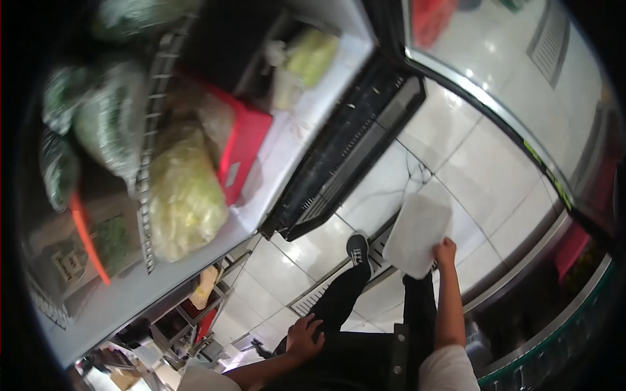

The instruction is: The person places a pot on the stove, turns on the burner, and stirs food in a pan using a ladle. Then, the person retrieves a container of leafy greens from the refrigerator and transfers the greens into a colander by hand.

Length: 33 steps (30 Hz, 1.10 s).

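Observation:
My right hand [445,253] grips the edge of a white, rounded rectangular plastic container [418,229], low over the tiled floor. Whether it is a tub or only a lid, I cannot tell. My left hand [304,337] hangs in front of my body by my dark trousers, its fingers apart and nothing in it. To the left is an open fridge. On its bottom shelf [261,208] stand a clear bag of pale yellow-green produce [186,208] and a red bin [246,140].
The fridge's glass door [495,98] stands open at upper right. Wire shelving [154,98] bears wrapped green produce [111,124]. A black vent grille [352,143] runs along the fridge base. Drain grating [319,290] crosses the floor near my shoe [358,252].

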Motion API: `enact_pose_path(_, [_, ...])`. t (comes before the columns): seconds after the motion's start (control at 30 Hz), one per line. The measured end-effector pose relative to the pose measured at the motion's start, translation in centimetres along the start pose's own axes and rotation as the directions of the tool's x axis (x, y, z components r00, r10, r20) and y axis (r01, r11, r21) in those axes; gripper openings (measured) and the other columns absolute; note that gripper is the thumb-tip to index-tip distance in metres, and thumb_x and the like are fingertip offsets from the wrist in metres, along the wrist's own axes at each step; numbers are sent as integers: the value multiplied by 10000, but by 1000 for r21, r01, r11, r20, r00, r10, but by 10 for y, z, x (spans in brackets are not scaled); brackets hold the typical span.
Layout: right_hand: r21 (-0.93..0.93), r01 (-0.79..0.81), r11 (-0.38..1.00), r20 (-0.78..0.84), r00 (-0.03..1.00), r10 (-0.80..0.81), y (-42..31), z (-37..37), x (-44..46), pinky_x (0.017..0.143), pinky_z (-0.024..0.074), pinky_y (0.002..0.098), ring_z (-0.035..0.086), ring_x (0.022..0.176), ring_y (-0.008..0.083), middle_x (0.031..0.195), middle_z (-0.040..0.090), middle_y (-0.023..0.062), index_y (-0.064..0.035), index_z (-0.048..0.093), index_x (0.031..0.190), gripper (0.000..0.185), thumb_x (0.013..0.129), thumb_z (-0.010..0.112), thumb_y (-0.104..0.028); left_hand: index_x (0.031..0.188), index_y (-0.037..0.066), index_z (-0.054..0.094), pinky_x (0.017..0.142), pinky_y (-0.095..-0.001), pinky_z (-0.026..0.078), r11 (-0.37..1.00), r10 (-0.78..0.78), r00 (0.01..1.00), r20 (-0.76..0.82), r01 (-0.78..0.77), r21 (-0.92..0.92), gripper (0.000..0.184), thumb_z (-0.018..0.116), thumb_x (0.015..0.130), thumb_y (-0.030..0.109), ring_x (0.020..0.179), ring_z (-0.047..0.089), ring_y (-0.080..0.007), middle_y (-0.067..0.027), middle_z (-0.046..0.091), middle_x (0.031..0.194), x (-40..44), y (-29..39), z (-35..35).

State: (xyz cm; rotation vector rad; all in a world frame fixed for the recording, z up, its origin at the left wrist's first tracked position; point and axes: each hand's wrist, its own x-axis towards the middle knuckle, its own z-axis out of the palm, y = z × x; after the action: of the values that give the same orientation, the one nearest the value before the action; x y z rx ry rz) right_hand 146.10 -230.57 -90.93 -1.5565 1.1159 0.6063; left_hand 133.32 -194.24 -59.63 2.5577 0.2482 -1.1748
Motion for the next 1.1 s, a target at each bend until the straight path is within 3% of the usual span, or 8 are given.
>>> enact_pose_path(0.2, [219, -22, 976, 306, 951, -47, -153, -23, -128, 339, 277, 238, 398, 358, 108, 465, 431, 15, -49, 478, 577, 154, 533, 441, 94, 1136, 144, 549, 935, -483, 356, 1000, -10, 999, -50, 9, -13, 405, 567, 774, 323, 1167, 428, -308, -114, 454, 1269, -16, 8, -2])
enact_pose_path(0.43, [255, 335, 907, 555, 718, -421, -392, 81, -182, 371, 288, 245, 391, 406, 83, 514, 435, -19, -59, 466, 575, 200, 467, 486, 108, 1140, 145, 547, 943, -488, 351, 995, -60, 991, -116, 49, -91, 410, 542, 788, 355, 1176, 424, -303, -102, 454, 1279, -31, -4, 6])
enact_pose_path(0.5, [275, 428, 861, 575, 644, -504, -460, 125, -186, 397, 309, 248, 390, 431, 89, 540, 433, -30, -74, 472, 596, 206, 475, 506, 90, 1140, 144, 546, 935, -488, 361, 990, -107, 983, -151, 92, -107, 414, 531, 793, 369, 1176, 426, -295, -97, 457, 1273, -35, -5, 5])
enact_pose_path(0.57, [407, 352, 843, 580, 614, -536, -508, 167, -148, 435, 348, 248, 426, 480, 96, 579, 449, -32, -86, 501, 645, 205, 502, 538, 57, 1148, 141, 537, 922, -483, 377, 982, -138, 978, -158, 114, -152, 420, 521, 800, 375, 1175, 428, -293, -101, 455, 1271, -38, -9, -1])
enact_pose_path(0.7, [543, 444, 712, 435, 577, -692, -591, 245, -102, 546, 371, 284, 451, 602, 148, 710, 475, 22, -65, 515, 793, 199, 610, 574, -15, 1164, 135, 518, 898, -475, 403, 918, -336, 911, -239, 259, -301, 429, 507, 811, 379, 1168, 436, -294, -103, 460, 1261, -58, -23, 7])
enact_pose_path(0.83, [358, 741, 568, 302, 483, -822, -611, 292, -94, 666, 378, 323, 470, 739, 203, 837, 490, 83, -22, 502, 910, 241, 685, 583, -56, 1172, 130, 506, 889, -468, 412, 872, -428, 857, -287, 308, -381, 417, 498, 821, 356, 1150, 453, -294, -97, 460, 1266, -69, -14, 22])
enact_pose_path(0.93, [130, 935, 331, 214, 299, -930, -579, 321, -133, 756, 383, 352, 485, 841, 245, 931, 501, 128, 10, 492, 997, 291, 741, 589, -88, 1175, 118, 496, 867, -468, 424, 790, -509, 824, -250, 332, -515, 428, 507, 815, 348, 1146, 456, -295, -107, 452, 1272, -87, 0, 42])
enact_pose_path(1.1, [-129, 989, -69, 179, -45, -983, -394, 319, -237, 905, 392, 400, 508, 1012, 314, 1089, 520, 203, 64, 476, 1142, 389, 834, 600, -140, 1230, 132, 459, 924, -441, 383, 654, -562, 822, -95, 372, -658, 469, 512, 818, 349, 1194, 415, -295, -103, 403, 1324, -122, 9, 41])
